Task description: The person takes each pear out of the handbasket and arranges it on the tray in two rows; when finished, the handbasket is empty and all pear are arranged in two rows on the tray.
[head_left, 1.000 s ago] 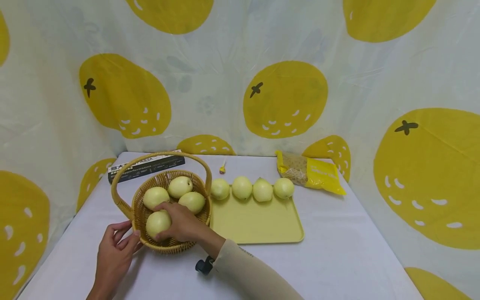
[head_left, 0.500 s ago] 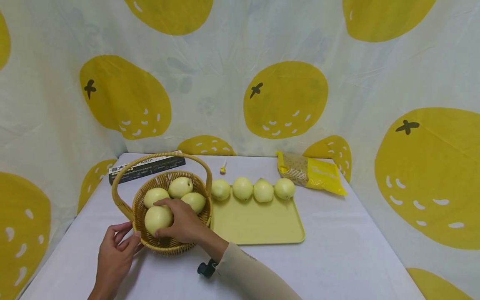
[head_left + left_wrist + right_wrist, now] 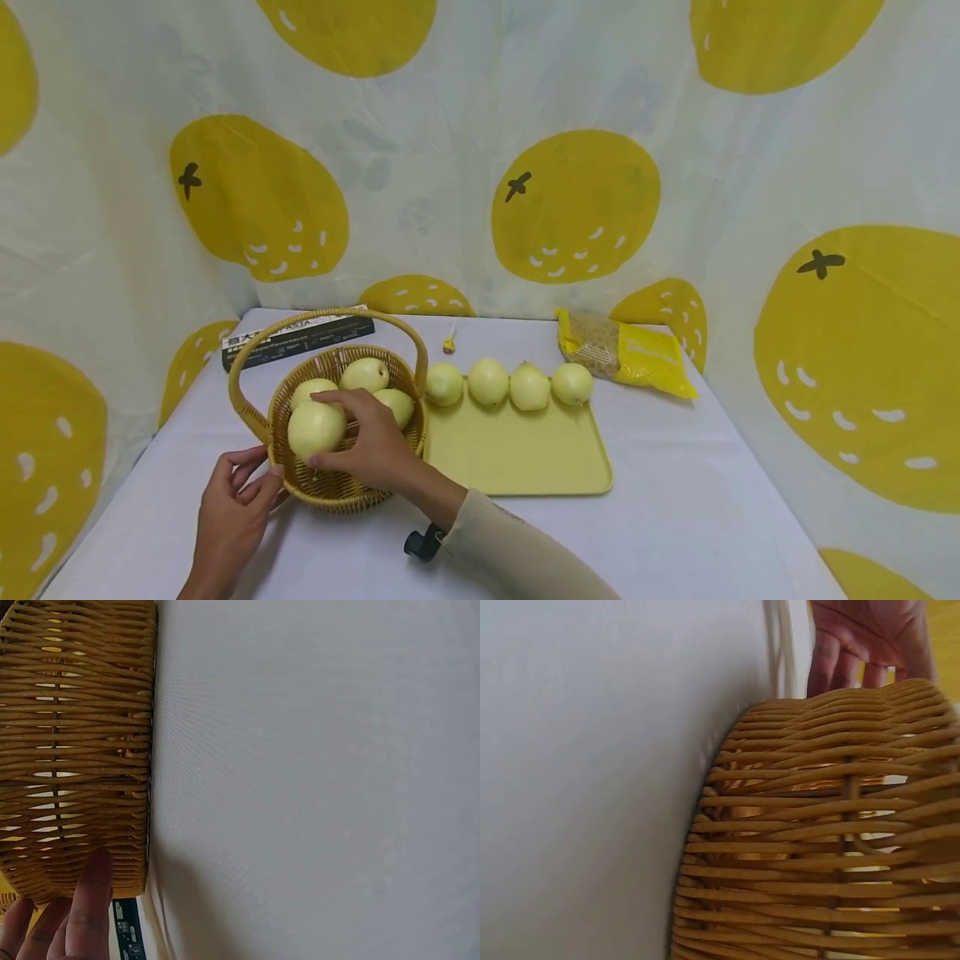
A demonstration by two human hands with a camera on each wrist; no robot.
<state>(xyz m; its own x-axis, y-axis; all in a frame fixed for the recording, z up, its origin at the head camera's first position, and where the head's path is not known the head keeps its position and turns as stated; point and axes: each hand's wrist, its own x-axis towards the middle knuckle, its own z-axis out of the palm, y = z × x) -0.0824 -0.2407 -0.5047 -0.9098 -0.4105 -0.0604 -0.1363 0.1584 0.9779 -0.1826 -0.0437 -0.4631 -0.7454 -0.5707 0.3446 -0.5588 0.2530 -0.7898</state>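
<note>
In the head view, a wicker basket (image 3: 341, 503) with a tall arched handle holds several pale yellow-green pears. My right hand (image 3: 375, 442) reaches over its near right side and grips one pear (image 3: 313, 433) between thumb and fingers. That pear sits above the basket's floor and partly covers the pear behind it (image 3: 317, 387). At the basket's left side, my left hand (image 3: 231, 517) holds the rim, thumb on top and fingers against the outer wall. The left wrist view shows those fingers (image 3: 91, 900) touching the woven side (image 3: 75, 757).
Right of the basket lies a yellow tray (image 3: 517, 458), with several pears (image 3: 488, 383) in a row along its far edge. Behind stand a black-and-white pasta box (image 3: 300, 343), a lollipop (image 3: 449, 342) and a yellow bag (image 3: 626, 354). The basket handle (image 3: 247, 408) arches over the far side.
My right hand has raised the gripped pear slightly, so it now overlaps more of the pear behind it. My left hand stays at the basket's rim. The head view has shifted a little.
</note>
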